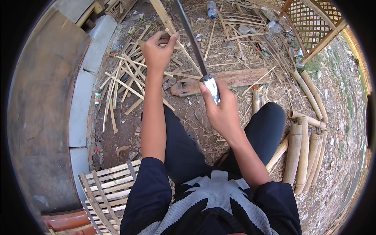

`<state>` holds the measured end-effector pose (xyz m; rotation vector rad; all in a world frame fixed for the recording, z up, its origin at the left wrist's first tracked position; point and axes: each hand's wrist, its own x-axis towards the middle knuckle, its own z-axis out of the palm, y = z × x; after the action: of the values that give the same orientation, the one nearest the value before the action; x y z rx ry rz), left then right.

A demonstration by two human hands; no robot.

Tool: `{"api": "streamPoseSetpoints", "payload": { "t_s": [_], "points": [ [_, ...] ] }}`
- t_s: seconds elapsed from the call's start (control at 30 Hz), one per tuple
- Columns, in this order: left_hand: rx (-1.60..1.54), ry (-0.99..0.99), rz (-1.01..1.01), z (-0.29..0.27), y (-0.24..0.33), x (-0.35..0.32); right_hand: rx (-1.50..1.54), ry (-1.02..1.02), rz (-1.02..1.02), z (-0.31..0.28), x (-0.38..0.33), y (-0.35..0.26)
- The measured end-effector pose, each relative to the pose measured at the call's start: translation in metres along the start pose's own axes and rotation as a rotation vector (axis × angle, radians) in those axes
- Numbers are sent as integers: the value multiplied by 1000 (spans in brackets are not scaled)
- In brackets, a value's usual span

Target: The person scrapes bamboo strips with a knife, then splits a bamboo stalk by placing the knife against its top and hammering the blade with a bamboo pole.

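Observation:
My right hand (223,109) is wrapped round the shiny silver handle of a long knife (192,39), thumb along the grip. Its dark blade points up and away from me, leaning left. To the left, my left hand (159,51) pinches a thin bamboo strip (187,55) between thumb and fingers. The strip slants down to the right, and its lower end comes close to the blade near the handle. Below the knife, a flat wooden plank (243,78) lies on the ground. Many pale split bamboo strips (123,78) lie scattered beyond and left of my left forearm.
Cut bamboo poles (293,156) are grouped at my right. A slatted bamboo rack (113,188) stands at the lower left, near a brown board (47,109) and grey blocks (80,109). A plastic bottle (212,9) lies far off; a woven bamboo lattice (313,27) is at the upper right.

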<state>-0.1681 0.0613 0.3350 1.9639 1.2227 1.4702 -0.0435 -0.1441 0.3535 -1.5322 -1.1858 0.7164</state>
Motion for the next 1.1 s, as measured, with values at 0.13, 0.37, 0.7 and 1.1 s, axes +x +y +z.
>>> {"api": "streamPoseSetpoints", "payload": {
  "t_s": [0.13,0.37,0.7,1.1],
  "points": [
    [-46,14,8,8,3,-1,46,23,18,-5,-3,-3],
    [-120,-15,5,8,10,2,9,17,-32,-11,5,13],
    [-160,-6,-99,14,5,-14,-54,19,-43,-12,-7,31],
    [-93,-81,-37,-16,-22,-33,-17,-81,82,0,-20,-3]
  ]
}}
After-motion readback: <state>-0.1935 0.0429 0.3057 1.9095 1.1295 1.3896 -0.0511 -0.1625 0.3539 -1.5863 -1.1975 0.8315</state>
